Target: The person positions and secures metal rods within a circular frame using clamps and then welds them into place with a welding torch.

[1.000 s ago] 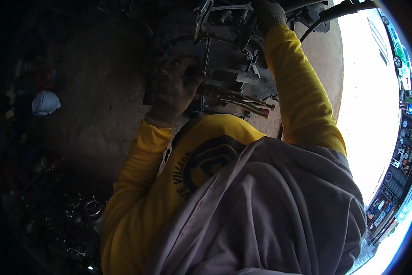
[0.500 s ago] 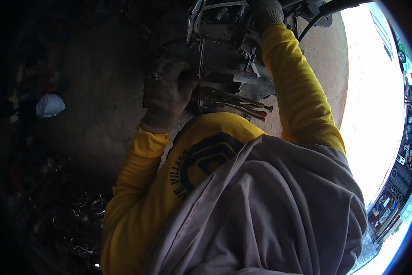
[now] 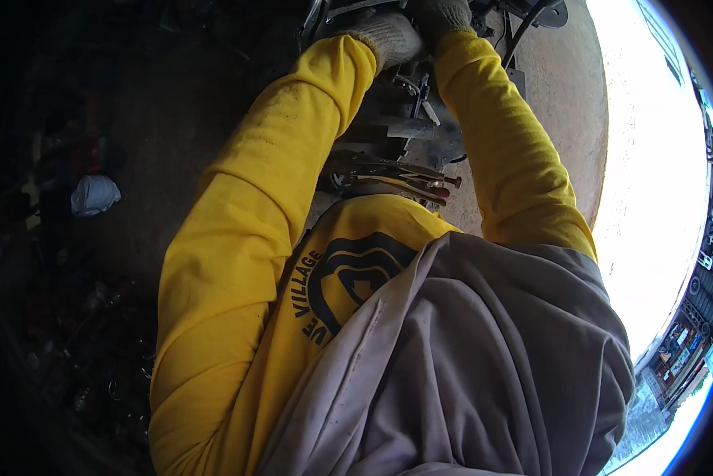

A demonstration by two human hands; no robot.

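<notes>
Both my gloved hands reach forward into a dark metal vehicle assembly (image 3: pixel 388 127) at the top of the view. My left hand (image 3: pixel 390 38), in a grey knit glove, rests against its upper part, fingers hidden behind the hand and in shadow. Just to its right is my right hand (image 3: pixel 444 16), in a similar glove and cut off by the top edge, so its fingers do not show. What either one grips, if anything, cannot be seen. Locking pliers (image 3: pixel 400 176) sit at the assembly's near end, close to my body, with their handles pointing right.
A white bundle (image 3: pixel 95 195) lies on the floor at the left. Several small metal parts (image 3: pixel 115 389) are scattered at the lower left in shadow. A black hose (image 3: pixel 531 28) curves beside my right hand. Bright daylight fills the right side, with shelves (image 3: pixel 682 345) beyond.
My left hand has moved forward and right, from the near left side of the assembly to beside my right hand. The right hand has shifted slightly up and left.
</notes>
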